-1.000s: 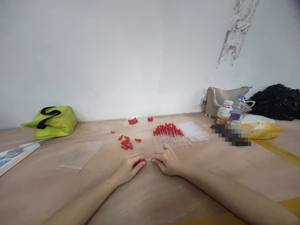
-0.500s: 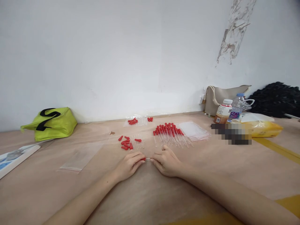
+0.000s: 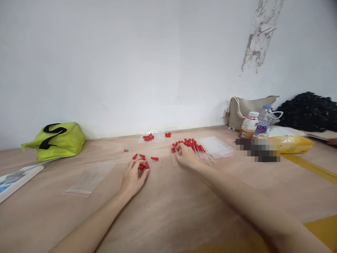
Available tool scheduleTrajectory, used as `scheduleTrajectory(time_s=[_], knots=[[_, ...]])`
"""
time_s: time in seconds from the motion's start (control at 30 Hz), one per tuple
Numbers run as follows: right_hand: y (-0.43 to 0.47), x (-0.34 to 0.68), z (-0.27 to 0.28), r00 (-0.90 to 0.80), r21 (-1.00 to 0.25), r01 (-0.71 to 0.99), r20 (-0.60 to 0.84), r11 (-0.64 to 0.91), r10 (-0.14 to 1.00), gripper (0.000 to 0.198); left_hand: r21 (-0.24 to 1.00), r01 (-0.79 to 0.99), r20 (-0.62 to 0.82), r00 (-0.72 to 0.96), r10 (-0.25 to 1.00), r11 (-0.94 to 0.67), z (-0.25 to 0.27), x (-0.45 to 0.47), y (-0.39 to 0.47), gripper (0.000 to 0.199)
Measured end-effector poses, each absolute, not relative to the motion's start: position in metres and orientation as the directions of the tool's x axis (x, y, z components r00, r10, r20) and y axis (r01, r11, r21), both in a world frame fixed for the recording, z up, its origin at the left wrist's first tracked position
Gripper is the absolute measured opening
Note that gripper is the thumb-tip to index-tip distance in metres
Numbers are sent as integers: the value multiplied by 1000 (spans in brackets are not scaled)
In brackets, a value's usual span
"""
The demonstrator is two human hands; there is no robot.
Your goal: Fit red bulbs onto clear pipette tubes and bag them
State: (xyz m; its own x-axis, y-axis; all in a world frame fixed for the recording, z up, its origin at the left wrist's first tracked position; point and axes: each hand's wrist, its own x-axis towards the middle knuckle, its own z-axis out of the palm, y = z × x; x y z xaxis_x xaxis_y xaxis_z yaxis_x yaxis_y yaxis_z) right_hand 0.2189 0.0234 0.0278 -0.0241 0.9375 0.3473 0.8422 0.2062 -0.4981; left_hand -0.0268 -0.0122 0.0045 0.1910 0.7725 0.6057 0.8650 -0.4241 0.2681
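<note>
My left hand (image 3: pixel 133 178) is at a small pile of red rubber bulbs (image 3: pixel 141 156), its thumb and forefinger closed around one bulb (image 3: pixel 146 165). Just right of that pile lie thin glass tubes (image 3: pixel 158 162), with one loose red bulb (image 3: pixel 154 158) across them. Over the left side of a row of red-topped glass droppers (image 3: pixel 196 146), my right hand (image 3: pixel 186 155) pinches a dropper by its red end. The hand covers much of that dropper and part of the row.
Clear zip bags (image 3: pixel 217 147) lie right of the droppers, another bag (image 3: pixel 91 179) at left. Against the wall sit more bulbs and tubes in a bag (image 3: pixel 157 137). A green bag (image 3: pixel 59 140), bottles (image 3: pixel 249 125) and a yellow tissue pack (image 3: pixel 297 144) stand at the sides.
Both hands were together at the front, holding a bulb and a glass tube. They have parted: the left moved back to the bulbs, the right to the dropper row.
</note>
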Motion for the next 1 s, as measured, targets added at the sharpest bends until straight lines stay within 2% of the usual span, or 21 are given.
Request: scheduleTrajectory(time_s=[0.13,0.27,0.43,0.6,0.77,0.9,1.0], knots=[[39,199,19,20,-384,916,320,111,947,17,270,887,582,159,797,-374,7,-32,-11,15],[45,194,15,45,-311,949,299,53,953,16,265,873,583,192,789,-409,5,-33,-8,12],[43,188,16,-3,-272,956,364,110,931,18,274,851,587,221,779,-448,1,-34,-5,14],[43,163,15,-185,-360,868,405,342,895,22,308,847,576,196,794,-433,1,-36,-5,13],[48,141,8,-207,-388,846,392,365,896,32,258,845,605,237,760,-468,4,-36,-5,11],[47,135,7,-210,-398,833,416,384,885,24,213,806,626,322,711,-552,4,-34,-6,10],[43,134,9,-158,-492,781,441,385,884,19,307,763,629,286,722,-570,4,-31,-6,13]])
